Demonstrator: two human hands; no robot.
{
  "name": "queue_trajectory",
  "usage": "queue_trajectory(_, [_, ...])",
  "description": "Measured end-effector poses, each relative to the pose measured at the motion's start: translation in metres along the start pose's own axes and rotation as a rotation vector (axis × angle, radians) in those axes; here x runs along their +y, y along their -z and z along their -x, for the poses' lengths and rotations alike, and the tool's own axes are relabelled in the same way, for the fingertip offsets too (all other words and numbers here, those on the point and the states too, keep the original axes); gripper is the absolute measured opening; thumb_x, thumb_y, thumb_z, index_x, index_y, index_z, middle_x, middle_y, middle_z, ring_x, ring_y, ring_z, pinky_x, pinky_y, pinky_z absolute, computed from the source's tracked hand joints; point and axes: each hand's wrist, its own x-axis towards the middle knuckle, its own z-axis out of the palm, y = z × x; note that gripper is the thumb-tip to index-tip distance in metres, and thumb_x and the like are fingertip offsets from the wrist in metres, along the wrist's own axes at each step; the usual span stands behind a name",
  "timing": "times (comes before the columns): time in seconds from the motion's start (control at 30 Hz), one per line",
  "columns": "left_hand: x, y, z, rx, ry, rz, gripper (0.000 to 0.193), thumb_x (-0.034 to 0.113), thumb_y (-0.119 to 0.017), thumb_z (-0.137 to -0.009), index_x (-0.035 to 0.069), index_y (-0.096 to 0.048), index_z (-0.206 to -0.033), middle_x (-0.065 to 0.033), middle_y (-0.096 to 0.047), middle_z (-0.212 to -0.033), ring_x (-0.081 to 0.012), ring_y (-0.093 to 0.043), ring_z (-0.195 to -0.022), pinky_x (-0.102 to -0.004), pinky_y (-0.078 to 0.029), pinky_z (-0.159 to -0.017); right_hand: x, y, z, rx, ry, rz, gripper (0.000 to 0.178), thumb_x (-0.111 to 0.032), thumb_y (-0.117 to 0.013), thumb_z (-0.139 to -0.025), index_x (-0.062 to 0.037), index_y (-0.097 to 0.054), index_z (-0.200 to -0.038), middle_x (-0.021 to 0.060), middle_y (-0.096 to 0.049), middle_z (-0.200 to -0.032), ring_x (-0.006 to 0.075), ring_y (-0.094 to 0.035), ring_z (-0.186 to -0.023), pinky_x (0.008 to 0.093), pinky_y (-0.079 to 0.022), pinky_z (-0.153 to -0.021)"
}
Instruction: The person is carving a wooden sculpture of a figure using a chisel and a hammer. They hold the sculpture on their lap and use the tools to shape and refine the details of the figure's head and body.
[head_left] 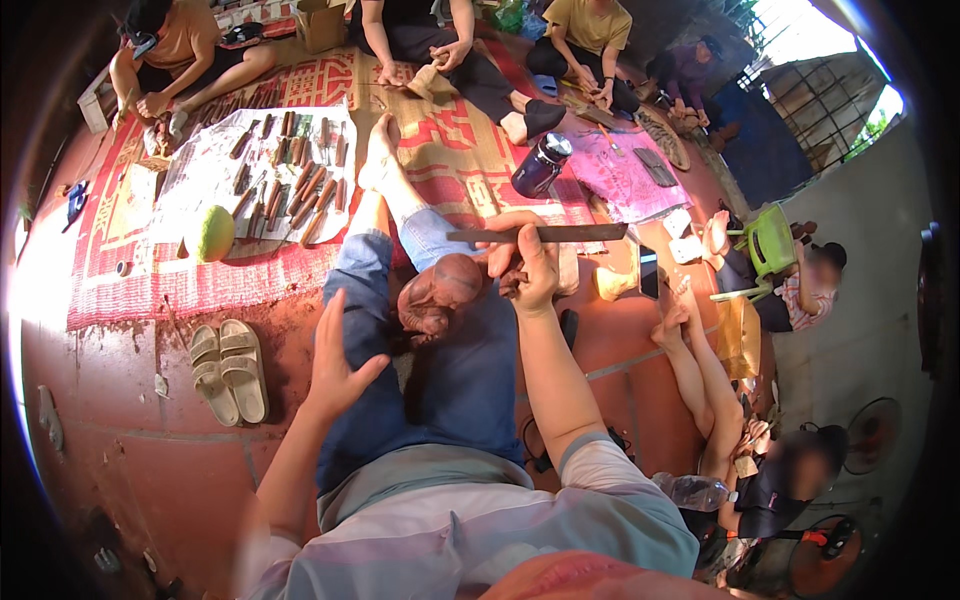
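Resting between my jeans-covered thighs is a brown carved wooden figure (pixel 440 293) with a rounded top. My left hand (pixel 345 360) is beside it, fingers stretched and thumb apart, holding nothing. Just beyond the carving on the right, my right hand (pixel 528 265) is closed round a long, flat, dark tool (pixel 585 233), held level from left to right. Its left end is thinner than its right; whether it is a file or a chisel I cannot tell.
Carving tools with wooden handles (pixel 308 190) lie on a white sheet on the red mat, near a green fruit (pixel 215 238). Sandals (pixel 230 372) are at left. A dark flask (pixel 541 165) stands ahead. Several people sit around, some close at right near a green chair (pixel 768 240).
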Motion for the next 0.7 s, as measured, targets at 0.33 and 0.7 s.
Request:
queue_trajectory(0.33, [0.059,-0.035,-0.09,-0.341,-0.026,0.391,0.094,0.013,-0.081,-0.07,0.008,-0.026,-0.147,-0.013,-0.042,-0.138,-0.0196,-0.038,-0.129,-0.0341,-0.029,-0.108,-0.015,0.04,0.019,0.224,0.081,-0.086,0.053,-0.045,-0.039,-0.099,-0.0024,-0.043,-0.131,0.0167,-0.061,-0.109,0.0245,-0.062,-0.093,0.0417,-0.047,-0.092])
queue_trajectory(0.7, [0.01,-0.055,-0.082,-0.306,0.233,0.528,0.071,0.021,-0.081,-0.072,0.004,-0.046,-0.131,-0.0108,-0.063,-0.107,-0.016,-0.06,-0.097,-0.0297,-0.047,-0.087,-0.068,0.001,-0.006,-0.164,-0.26,0.217,0.014,-0.006,-0.069,-0.084,-0.0039,-0.058,-0.092,0.0021,-0.062,-0.079,0.007,-0.059,-0.065,0.0208,-0.047,-0.057])
